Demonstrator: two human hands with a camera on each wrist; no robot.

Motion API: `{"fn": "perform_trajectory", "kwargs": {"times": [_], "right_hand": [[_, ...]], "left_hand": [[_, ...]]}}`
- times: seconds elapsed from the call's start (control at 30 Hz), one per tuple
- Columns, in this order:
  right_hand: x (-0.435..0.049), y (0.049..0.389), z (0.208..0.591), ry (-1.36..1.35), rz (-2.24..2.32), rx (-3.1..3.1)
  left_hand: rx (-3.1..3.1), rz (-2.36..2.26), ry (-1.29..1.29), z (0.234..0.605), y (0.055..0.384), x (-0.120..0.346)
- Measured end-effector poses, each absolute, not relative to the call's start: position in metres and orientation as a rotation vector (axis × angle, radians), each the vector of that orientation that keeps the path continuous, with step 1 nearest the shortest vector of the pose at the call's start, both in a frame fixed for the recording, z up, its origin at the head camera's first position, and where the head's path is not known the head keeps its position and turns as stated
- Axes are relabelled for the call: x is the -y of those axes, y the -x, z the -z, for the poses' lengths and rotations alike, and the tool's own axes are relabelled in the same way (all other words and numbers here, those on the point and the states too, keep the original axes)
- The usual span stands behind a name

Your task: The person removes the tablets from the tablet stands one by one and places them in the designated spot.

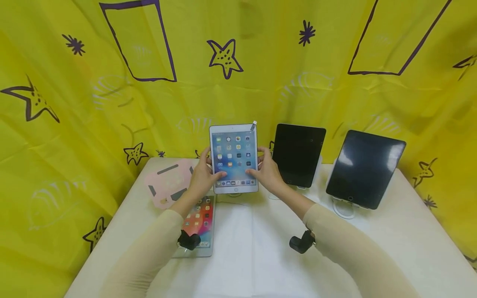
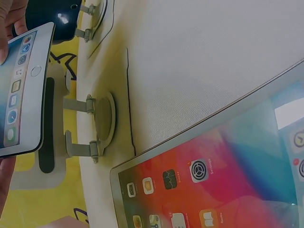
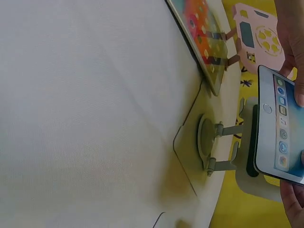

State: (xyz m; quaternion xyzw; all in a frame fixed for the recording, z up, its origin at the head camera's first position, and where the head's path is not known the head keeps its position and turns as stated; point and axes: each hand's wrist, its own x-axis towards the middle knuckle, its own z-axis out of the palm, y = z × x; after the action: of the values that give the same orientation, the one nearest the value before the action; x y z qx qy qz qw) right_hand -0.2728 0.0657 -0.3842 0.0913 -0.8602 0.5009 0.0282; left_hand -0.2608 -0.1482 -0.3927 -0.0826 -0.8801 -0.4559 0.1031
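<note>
A white-framed tablet (image 1: 234,159) with a lit home screen stands upright between my hands at the centre of the head view. My left hand (image 1: 201,176) grips its left edge, thumb on the front glass and fingers reaching behind. On the opposite edge, my right hand (image 1: 269,173) holds it the same way. A small tag sticks out at the tablet's top right corner. Close behind the tablet, both wrist views show a pale folding stand (image 3: 251,185) with a dark pad, hinged arms and a round base (image 2: 105,114). The fingertips behind the tablet are partly hidden.
Under my left forearm lies another tablet (image 1: 206,223) with a red and blue screen. A pink stand (image 1: 164,180) is at the back left. Two dark-screened tablets (image 1: 298,153) rest on stands at the right. A yellow patterned curtain (image 1: 261,95) hangs behind the white table (image 1: 253,256).
</note>
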Motion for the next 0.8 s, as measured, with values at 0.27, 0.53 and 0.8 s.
{"fn": "perform_trajectory", "kwargs": {"times": [0.27, 0.53, 0.8], "right_hand": [[-0.072, 0.262, 0.381, -0.266, -1.568, 2.684], [-0.077, 0.249, 0.384, -0.221, -1.568, 2.725], [-0.079, 0.233, 0.387, -0.209, -1.548, 2.763]], "left_hand": [[2.645, 1.355, 0.264, 0.387, 0.25, 0.146], [2.662, 1.431, 0.289, 0.388, 0.236, 0.144], [2.665, 1.427, 0.28, 0.395, 0.219, 0.144]]}}
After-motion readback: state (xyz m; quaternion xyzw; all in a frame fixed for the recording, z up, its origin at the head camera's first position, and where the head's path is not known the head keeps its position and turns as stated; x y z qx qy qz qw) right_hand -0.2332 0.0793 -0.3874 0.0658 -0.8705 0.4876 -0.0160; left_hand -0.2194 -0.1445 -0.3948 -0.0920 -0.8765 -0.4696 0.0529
